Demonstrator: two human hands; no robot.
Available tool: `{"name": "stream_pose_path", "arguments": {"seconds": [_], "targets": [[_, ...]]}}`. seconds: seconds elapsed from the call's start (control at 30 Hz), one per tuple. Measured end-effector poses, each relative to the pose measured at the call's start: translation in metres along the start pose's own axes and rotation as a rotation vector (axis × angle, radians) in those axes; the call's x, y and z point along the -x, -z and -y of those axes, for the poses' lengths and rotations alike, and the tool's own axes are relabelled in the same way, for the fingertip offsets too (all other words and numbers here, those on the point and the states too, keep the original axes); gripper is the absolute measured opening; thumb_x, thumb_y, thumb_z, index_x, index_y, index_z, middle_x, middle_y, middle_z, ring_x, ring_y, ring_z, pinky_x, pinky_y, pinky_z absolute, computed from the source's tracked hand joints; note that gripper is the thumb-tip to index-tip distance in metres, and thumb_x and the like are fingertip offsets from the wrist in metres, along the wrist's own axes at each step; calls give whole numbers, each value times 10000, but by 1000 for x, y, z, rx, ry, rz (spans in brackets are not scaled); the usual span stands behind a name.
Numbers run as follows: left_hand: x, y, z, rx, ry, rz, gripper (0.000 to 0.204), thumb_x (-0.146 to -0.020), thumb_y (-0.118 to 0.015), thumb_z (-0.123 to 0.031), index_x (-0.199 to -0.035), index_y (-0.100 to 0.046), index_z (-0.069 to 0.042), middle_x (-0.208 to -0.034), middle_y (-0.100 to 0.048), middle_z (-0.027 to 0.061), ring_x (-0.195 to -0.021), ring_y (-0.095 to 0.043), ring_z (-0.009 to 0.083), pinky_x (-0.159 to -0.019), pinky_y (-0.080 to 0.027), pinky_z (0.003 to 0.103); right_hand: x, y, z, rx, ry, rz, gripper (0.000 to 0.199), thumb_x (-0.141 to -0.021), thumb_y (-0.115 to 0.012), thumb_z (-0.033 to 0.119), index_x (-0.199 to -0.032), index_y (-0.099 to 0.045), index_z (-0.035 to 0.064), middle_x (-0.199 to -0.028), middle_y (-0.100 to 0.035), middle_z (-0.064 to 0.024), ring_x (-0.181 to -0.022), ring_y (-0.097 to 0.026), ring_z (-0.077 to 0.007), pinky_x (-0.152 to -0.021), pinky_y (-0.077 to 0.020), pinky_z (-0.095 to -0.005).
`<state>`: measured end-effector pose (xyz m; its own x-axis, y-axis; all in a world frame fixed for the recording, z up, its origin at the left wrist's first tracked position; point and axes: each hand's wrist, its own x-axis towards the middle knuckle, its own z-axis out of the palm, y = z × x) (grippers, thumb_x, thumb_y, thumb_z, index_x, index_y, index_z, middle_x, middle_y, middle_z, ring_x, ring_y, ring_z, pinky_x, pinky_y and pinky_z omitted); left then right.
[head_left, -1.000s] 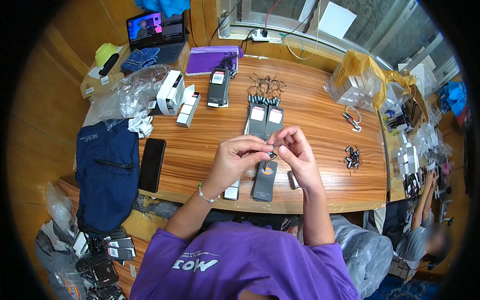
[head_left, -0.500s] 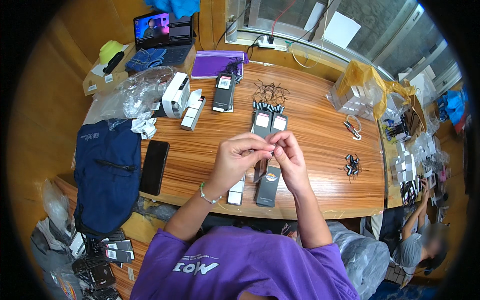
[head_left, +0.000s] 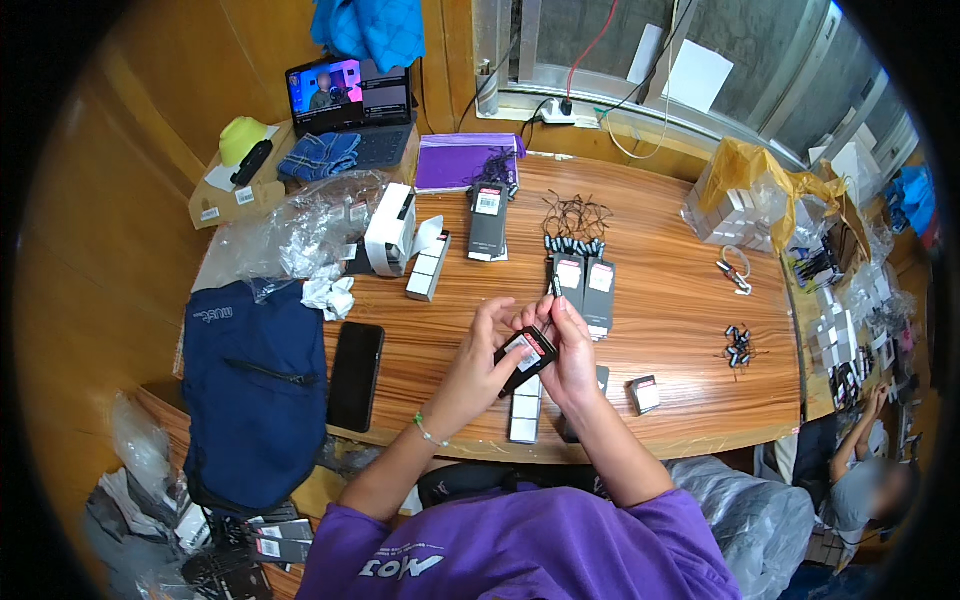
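Note:
Over the front middle of the table, my left hand (head_left: 482, 362) grips a black hang tag (head_left: 517, 372) that bears a white and red sticker. My right hand (head_left: 570, 362) pinches a small black-and-silver cord end (head_left: 556, 286) just above the tag's top. Whether its cord passes through the tag is hidden by my fingers. Beyond my hands lie dark hang tags (head_left: 598, 300) in two side-by-side stacks, their black cords (head_left: 578, 213) fanned out at the far end. Beneath my wrists are a strip of white labels (head_left: 524, 415) and a partly covered dark tag (head_left: 572, 432).
A small stickered piece (head_left: 645, 395) lies right of my right wrist. Several loose cord ends (head_left: 738, 346) sit farther right. At left are a phone (head_left: 356, 376), a navy bag (head_left: 255, 390) and white boxes (head_left: 391, 228). A co-worker's arm (head_left: 858, 437) shows at far right.
My left hand now holds the tag with its stickered face up, and a cord end shows in my right. A small stickered piece now lies at right. The whole view has shifted.

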<state>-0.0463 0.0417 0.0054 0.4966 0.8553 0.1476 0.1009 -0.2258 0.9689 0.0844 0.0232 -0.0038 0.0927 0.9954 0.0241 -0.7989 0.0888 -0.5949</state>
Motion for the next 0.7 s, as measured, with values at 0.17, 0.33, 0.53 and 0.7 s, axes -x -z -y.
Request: {"name": "stream_pose_path", "arguments": {"seconds": [0.17, 0.33, 0.53, 0.7], "targets": [[2, 6, 10, 82, 41, 2, 499, -832, -536, 36, -1263, -299, -52, -836, -535, 61, -784, -528, 96, -719, -433, 230, -6, -7, -1, 74, 46, -79, 261, -958, -365, 222, -1044, -476, 1, -865, -568, -102, -835, -554, -174, -802, -452, -307], [-1, 6, 0, -11, 70, 117, 391, -849, -513, 16, -1224, -413, -32, -861, -551, 42, -817, -537, 84, -749, -432, 213, -11, 3, 14, 66, 65, -96, 228, -952, -384, 207, -1030, -481, 16, -812, -534, -59, -799, -538, -167, -795, -443, -302], [-27, -24, 24, 250, 117, 230, 307, -847, -510, 23, -1150, -479, -9, -916, -564, 23, -841, -537, 61, -744, -442, 191, -32, 25, 81, 154, 202, 12, 220, -946, -394, 228, -879, -489, 41, -721, -503, -53, -721, -496, -169, -718, -418, -299], [-87, -63, 37, 258, 19, 200, 222, -854, -538, -2, -1069, -484, -24, -870, -592, 21, -802, -553, 50, -691, -453, 175, -75, 40, 169, 349, 318, 32, 224, -952, -369, 210, -924, -510, 39, -712, -523, -48, -688, -508, -160, -689, -434, -302]]}}
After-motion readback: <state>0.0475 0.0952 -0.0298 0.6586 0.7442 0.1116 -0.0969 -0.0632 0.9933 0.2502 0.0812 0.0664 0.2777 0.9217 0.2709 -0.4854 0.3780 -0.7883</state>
